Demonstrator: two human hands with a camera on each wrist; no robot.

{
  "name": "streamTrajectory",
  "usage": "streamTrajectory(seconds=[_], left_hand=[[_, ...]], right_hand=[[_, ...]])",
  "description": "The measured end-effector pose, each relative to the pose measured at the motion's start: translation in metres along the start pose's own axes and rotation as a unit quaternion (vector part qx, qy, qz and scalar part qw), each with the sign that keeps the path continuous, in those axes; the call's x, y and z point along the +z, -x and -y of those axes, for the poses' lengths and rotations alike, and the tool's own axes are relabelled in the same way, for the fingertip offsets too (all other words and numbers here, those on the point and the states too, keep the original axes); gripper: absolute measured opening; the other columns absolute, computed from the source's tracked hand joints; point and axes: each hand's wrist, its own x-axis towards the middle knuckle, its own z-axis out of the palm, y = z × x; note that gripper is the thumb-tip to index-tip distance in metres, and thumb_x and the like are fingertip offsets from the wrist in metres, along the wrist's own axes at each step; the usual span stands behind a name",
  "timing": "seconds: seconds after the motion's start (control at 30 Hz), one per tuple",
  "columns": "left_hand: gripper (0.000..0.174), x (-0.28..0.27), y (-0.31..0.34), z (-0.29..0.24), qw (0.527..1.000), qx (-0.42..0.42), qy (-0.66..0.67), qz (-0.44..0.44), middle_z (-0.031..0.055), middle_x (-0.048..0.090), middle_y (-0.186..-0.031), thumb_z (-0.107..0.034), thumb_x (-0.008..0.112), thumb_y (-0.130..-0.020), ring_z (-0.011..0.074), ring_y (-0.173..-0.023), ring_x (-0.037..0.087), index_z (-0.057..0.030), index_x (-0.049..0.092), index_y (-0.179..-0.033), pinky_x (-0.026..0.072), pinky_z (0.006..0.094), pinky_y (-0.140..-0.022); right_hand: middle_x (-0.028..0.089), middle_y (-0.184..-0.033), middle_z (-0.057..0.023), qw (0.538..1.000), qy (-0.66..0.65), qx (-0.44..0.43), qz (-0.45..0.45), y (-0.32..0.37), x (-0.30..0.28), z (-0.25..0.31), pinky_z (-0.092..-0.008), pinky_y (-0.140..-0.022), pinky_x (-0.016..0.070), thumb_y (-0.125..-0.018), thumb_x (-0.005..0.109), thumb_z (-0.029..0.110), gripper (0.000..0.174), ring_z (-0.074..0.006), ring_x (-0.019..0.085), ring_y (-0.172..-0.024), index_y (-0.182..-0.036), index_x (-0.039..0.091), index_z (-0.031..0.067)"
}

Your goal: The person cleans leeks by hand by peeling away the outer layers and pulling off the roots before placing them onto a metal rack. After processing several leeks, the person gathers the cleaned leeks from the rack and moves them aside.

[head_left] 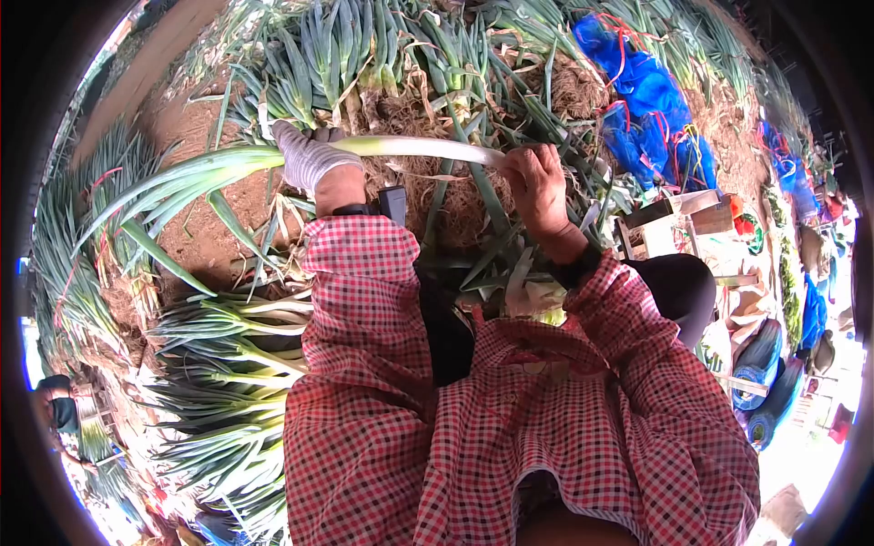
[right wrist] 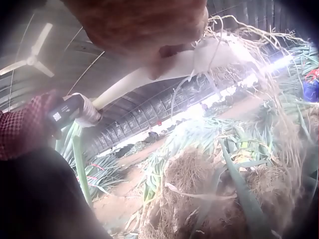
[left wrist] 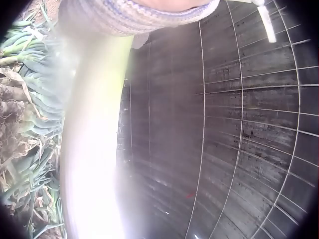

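A long green onion is stretched sideways between both hands in the head view, leaves trailing left and white end to the right. My left hand, in a striped knit glove, grips it where the leaves meet the white stalk. The bare right hand pinches the stalk near its root end. Stringy roots spread past those fingers in the right wrist view. The pale stalk fills much of the left wrist view, washed out by glare, below the glove.
Unpeeled onions with dirty roots lie in front. Cleaner onions are laid in a row at the left. Blue bags, a wooden stand and blue rolls stand to the right.
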Motion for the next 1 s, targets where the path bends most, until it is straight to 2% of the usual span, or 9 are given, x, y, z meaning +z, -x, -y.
streamTrajectory(seconds=[0.07, 0.37, 0.47, 0.53, 0.6, 0.7, 0.87, 0.97, 1.0], left_hand=[[0.06, 0.002, -0.001, 0.0, 1.0, 0.005, 0.0, -0.009, 0.0138, 0.05, -0.095, -0.039, 0.068, -0.081, 0.0246, -0.071, 0.056, -0.0005, 0.039, -0.117, 0.0531, 0.0383, -0.062], [0.057, 0.0, -0.005, 0.0, 1.0, -0.012, -0.004, -0.02, 0.0103, 0.047, -0.087, -0.034, 0.07, -0.079, 0.0224, -0.064, 0.051, -0.0025, 0.038, -0.114, 0.0484, 0.0384, -0.054], [0.033, 0.003, 0.0, -0.004, 0.999, -0.016, 0.032, -0.021, 0.0038, 0.045, -0.07, -0.031, 0.067, -0.082, 0.0158, -0.052, 0.045, -0.0065, 0.047, -0.092, 0.0423, 0.0323, -0.045], [0.03, -0.007, -0.017, -0.008, 0.981, -0.053, 0.107, 0.151, -0.0014, 0.038, -0.058, -0.029, 0.065, -0.083, 0.0112, -0.045, 0.037, -0.0116, 0.043, -0.074, 0.0349, 0.0283, -0.039], [0.047, -0.003, -0.015, -0.017, 0.95, -0.058, 0.142, 0.273, -0.0083, 0.026, -0.043, -0.029, 0.061, -0.087, 0.0053, -0.035, 0.023, -0.0187, 0.03, -0.053, 0.0243, 0.0228, -0.034], [0.044, -0.003, -0.01, -0.026, 0.873, -0.063, 0.211, 0.434, -0.0089, 0.028, -0.043, -0.031, 0.058, -0.09, 0.0051, -0.034, 0.025, -0.0183, 0.034, -0.055, 0.0258, 0.0227, -0.033], [0.033, -0.005, -0.016, -0.02, 0.738, -0.15, 0.256, 0.607, -0.0086, 0.032, -0.042, -0.038, 0.054, -0.092, 0.0047, -0.033, 0.027, -0.0102, 0.062, -0.077, 0.0307, 0.0221, -0.035], [0.033, -0.001, -0.007, -0.014, 0.706, -0.197, 0.255, 0.631, -0.0082, 0.033, -0.044, -0.038, 0.054, -0.092, 0.0046, -0.035, 0.031, -0.0094, 0.061, -0.077, 0.0321, 0.0219, -0.036], [0.031, -0.001, 0.0, -0.011, 0.729, -0.183, 0.242, 0.614, -0.0077, 0.034, -0.047, -0.036, 0.054, -0.092, 0.0044, -0.038, 0.033, -0.0093, 0.06, -0.078, 0.0327, 0.0219, -0.038]], right_hand=[[0.052, -0.083, -0.0119, 1.0, 0.009, 0.005, 0.0, -0.002, 0.0, 0.0, -0.0432, -0.069, 0.0415, -0.07, 0.068, 0.004, 0.022, -0.0324, 0.049, -0.078, -0.087, 0.054, 0.0059], [0.052, -0.082, -0.0118, 0.998, 0.05, -0.039, 0.014, 0.012, 0.01, -0.012, -0.0417, -0.066, 0.0419, -0.071, 0.068, 0.004, 0.021, -0.0318, 0.049, -0.074, -0.086, 0.054, 0.0058], [0.055, -0.086, -0.0119, 0.996, 0.013, -0.081, -0.028, 0.001, -0.006, -0.004, -0.0393, -0.067, 0.0435, -0.069, 0.071, 0.004, 0.024, -0.0308, 0.052, -0.076, -0.088, 0.057, 0.006], [0.057, -0.089, -0.0114, 0.998, -0.058, 0.023, -0.022, -0.004, -0.011, -0.002, -0.0369, -0.069, 0.0451, -0.069, 0.073, 0.006, 0.026, -0.0293, 0.054, -0.078, -0.091, 0.059, 0.0053], [0.061, -0.095, -0.0112, 0.978, -0.148, 0.146, 0.021, -0.009, -0.025, 0.005, -0.0323, -0.075, 0.0476, -0.072, 0.074, 0.012, 0.029, -0.0261, 0.058, -0.083, -0.098, 0.063, 0.0037], [0.063, -0.096, -0.0124, 0.925, -0.277, 0.207, 0.156, -0.009, -0.032, -0.018, -0.0326, -0.075, 0.0488, -0.078, 0.072, 0.014, 0.03, -0.0247, 0.059, -0.085, -0.105, 0.065, 0.0036], [0.066, -0.091, -0.0112, 0.937, -0.228, 0.024, 0.264, -0.001, -0.037, -0.028, -0.031, -0.069, 0.0501, -0.078, 0.069, 0.006, 0.021, -0.0202, 0.062, -0.08, -0.099, 0.068, 0.0043], [0.066, -0.087, -0.0102, 0.918, -0.19, 0.06, 0.343, 0.005, -0.043, -0.022, -0.0336, -0.069, 0.0504, -0.073, 0.07, 0.006, 0.024, -0.0234, 0.062, -0.078, -0.097, 0.068, 0.0038], [0.064, -0.081, -0.0119, 0.939, -0.161, 0.005, 0.303, 0.007, -0.042, -0.019, -0.0363, -0.07, 0.0506, -0.067, 0.067, 0.006, 0.023, -0.0283, 0.062, -0.077, -0.089, 0.066, 0.0021]])
